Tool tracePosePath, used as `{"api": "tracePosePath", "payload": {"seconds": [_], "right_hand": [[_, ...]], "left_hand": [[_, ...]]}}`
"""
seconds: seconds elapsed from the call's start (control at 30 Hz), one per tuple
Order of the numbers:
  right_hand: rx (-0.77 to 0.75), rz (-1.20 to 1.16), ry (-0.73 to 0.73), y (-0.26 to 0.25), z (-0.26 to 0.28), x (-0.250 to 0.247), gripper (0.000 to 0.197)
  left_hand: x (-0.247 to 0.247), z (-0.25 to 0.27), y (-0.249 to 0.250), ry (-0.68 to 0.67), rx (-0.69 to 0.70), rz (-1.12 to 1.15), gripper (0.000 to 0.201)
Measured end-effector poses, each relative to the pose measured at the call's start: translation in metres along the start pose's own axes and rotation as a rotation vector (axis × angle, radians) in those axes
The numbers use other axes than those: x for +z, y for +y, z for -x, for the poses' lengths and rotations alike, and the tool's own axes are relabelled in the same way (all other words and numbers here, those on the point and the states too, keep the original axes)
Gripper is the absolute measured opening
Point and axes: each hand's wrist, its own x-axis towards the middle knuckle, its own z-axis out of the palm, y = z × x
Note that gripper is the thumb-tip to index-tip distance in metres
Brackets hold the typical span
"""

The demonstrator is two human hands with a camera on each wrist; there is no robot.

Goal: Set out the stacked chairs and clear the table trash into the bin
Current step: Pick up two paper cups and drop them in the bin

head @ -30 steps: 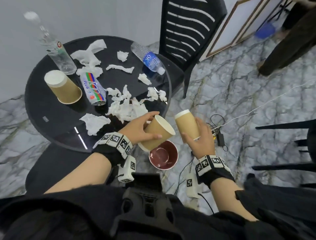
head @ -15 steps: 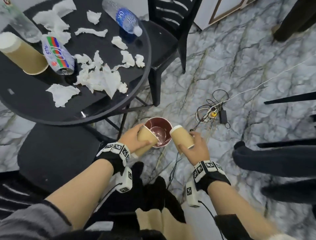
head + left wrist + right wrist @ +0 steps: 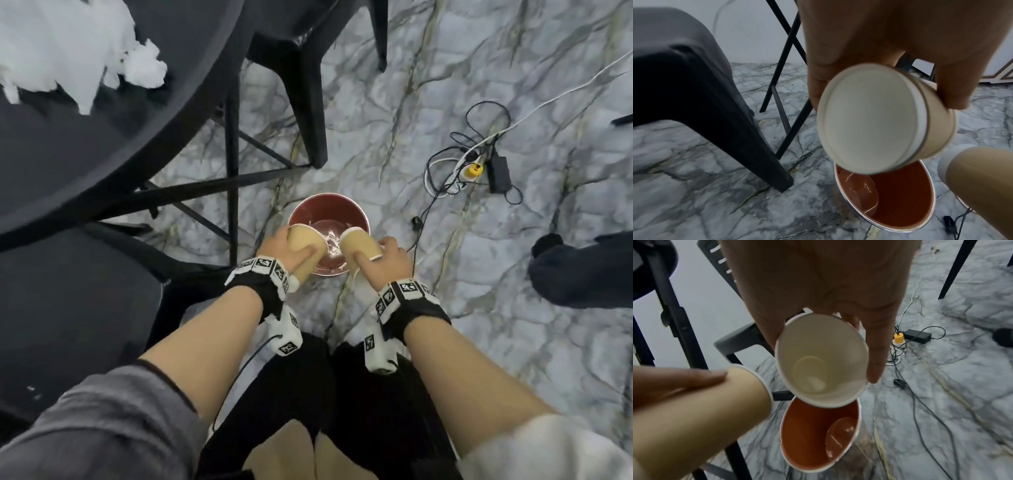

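Both hands (image 3: 337, 255) have lowered cups (image 3: 359, 245) over bin (image 3: 329, 205).

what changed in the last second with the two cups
Both hands carried their paper cups down from table height to just above the red bin. The left hand and right hand still grip their cups; neither cup is released. Tissues remain on the table.

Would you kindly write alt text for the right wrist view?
A right hand holds an empty paper cup, mouth toward the camera, above a red bin on a marble floor. A second paper cup enters from the left.
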Motion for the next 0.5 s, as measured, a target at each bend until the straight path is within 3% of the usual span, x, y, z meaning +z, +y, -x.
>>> {"api": "tracePosePath", "payload": {"seconds": [0.13,0.27,0.33,0.5], "right_hand": [[0.017,-0.024,0.012,0.006,-0.047,0.03,0.066],[-0.088,-0.082,-0.036,0.017,-0.063,0.04,0.067],[-0.145,-0.101,-0.031,0.018,-0.051,0.033,0.065],[-0.292,-0.145,-0.006,-0.011,0.017,-0.01,0.055]], "left_hand": [[0.026,-0.046,-0.006,0.038,-0.001,0.006,0.075],[0.038,-0.062,-0.005,0.019,0.059,0.084,0.081],[0.033,-0.051,-0.003,0.012,0.102,0.119,0.082],[-0.018,0.027,0.024,0.034,0.286,0.193,0.052]]}}
